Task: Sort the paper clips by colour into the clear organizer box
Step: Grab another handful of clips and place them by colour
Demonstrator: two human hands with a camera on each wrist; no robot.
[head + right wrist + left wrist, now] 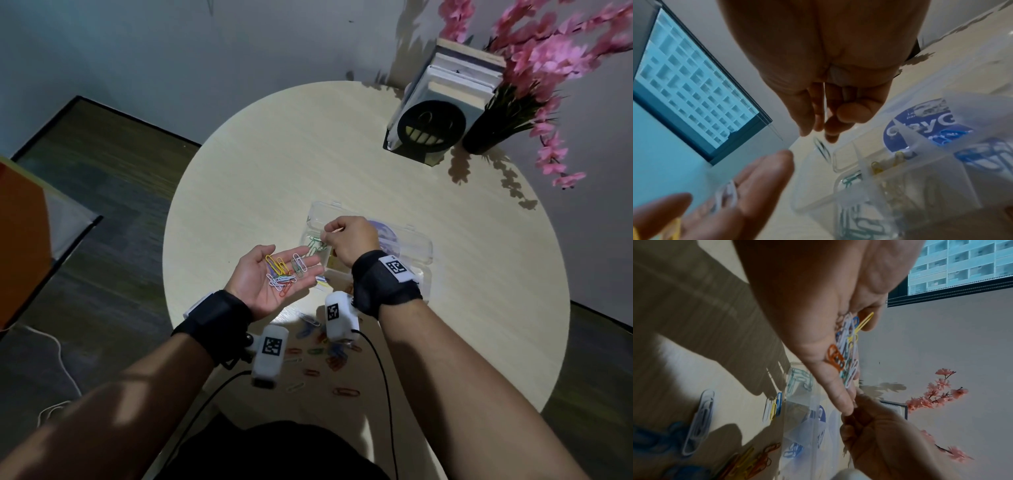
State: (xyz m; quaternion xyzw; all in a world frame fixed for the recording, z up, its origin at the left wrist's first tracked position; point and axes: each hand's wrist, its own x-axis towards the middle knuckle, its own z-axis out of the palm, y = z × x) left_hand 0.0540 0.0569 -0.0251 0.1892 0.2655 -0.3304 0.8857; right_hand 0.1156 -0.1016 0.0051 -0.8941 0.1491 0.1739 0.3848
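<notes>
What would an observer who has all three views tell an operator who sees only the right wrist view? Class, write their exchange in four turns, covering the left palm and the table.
Operator: I see only some fingers of the left hand. What does it carry?
Observer: It lies palm up with a mixed pile of clips on it: yellow, white, green and red.
Operator: Are unsorted clips left on the table?
Observer: Yes. Loose clips lie scattered near the person's edge of it, beneath both wrists and outside the box.
</notes>
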